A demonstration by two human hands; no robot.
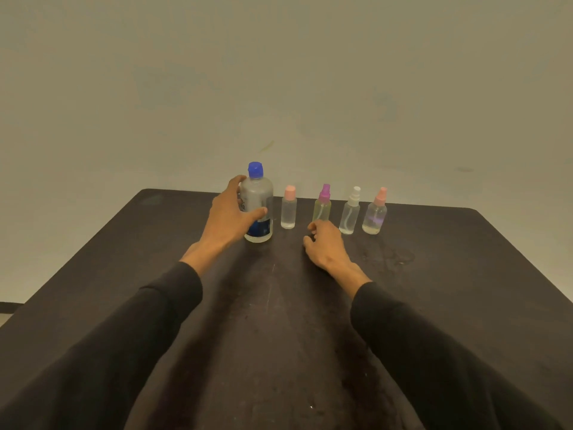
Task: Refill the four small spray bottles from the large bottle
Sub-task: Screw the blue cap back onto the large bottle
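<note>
A large clear bottle (259, 193) with a blue cap and blue label stands upright near the far edge of the dark table (465, 274). My left hand (231, 215) wraps around its left side, thumb across the front. To its right stand several small spray bottles in a row: one with a pink cap (288, 209), a yellowish one with a purple sprayer (322, 206), a clear one with a white sprayer (351, 214), and a round one with a pink sprayer (375, 215). My right hand (325, 245) rests on the table in front of the purple-topped bottle, fingers loosely curled, holding nothing.
A plain pale wall rises behind the table's far edge. Faint wet marks (390, 256) show on the tabletop in front of the right-hand bottles. The floor shows at the left past the table's edge.
</note>
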